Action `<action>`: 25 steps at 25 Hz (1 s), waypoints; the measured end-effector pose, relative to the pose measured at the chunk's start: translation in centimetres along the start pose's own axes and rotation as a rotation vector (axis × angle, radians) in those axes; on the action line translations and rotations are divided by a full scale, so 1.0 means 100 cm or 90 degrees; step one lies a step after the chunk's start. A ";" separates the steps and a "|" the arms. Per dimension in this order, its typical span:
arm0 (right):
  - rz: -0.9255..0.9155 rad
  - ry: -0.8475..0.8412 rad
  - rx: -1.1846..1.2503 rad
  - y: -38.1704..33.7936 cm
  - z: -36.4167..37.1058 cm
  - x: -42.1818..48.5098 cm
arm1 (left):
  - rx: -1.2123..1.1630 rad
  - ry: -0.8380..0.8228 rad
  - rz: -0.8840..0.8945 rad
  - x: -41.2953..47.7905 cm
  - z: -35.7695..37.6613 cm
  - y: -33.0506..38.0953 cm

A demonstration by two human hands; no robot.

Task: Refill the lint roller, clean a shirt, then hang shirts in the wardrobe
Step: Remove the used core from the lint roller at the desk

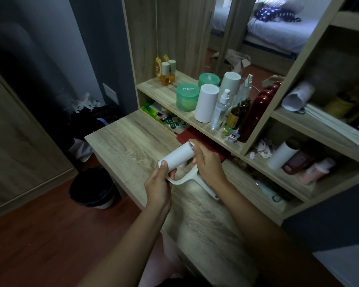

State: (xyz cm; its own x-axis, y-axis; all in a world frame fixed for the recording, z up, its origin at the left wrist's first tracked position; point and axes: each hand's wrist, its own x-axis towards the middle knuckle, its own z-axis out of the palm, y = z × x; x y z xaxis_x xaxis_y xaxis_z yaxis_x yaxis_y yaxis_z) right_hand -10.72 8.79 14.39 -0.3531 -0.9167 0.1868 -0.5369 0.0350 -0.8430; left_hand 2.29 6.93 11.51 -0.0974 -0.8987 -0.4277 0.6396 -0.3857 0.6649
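— Why both hands?
— The left hand [159,183] has its grip curled round the near end of the lint roller [177,155]. The right hand [207,162] pinches the far end, probably to seat the refill.
— Where is it?
— Just above the counter [133,141], plain white and smooth, with its curved handle [187,180] hanging beneath.

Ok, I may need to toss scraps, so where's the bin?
In the head view the bin stands on the floor at lower left, beside the left end of the desk, left of the left hand.
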 end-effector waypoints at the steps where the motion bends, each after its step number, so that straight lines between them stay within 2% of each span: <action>1: 0.004 -0.004 0.007 0.000 0.000 0.000 | 0.004 0.003 0.001 0.001 -0.001 0.000; 8: 0.004 -0.023 0.017 0.001 -0.001 0.000 | 0.012 0.012 -0.018 0.004 -0.005 -0.001; 16: -0.042 -0.109 -0.041 -0.002 -0.011 0.010 | -0.119 0.045 -0.169 0.007 -0.010 -0.006; 21: -0.034 -0.110 -0.028 0.008 -0.018 0.008 | -0.125 0.064 -0.173 0.009 -0.008 -0.013; 25: 0.020 -0.083 -0.001 0.034 -0.022 0.006 | -0.121 0.115 -0.157 0.021 -0.018 -0.016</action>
State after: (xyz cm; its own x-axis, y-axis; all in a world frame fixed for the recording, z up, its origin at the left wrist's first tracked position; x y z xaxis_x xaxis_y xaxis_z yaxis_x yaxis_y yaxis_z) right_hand -14.42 9.23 12.69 -0.2674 -0.9591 0.0927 -0.5284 0.0655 -0.8465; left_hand 2.48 6.07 8.47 -0.1404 -0.7253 -0.6740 0.7460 -0.5251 0.4097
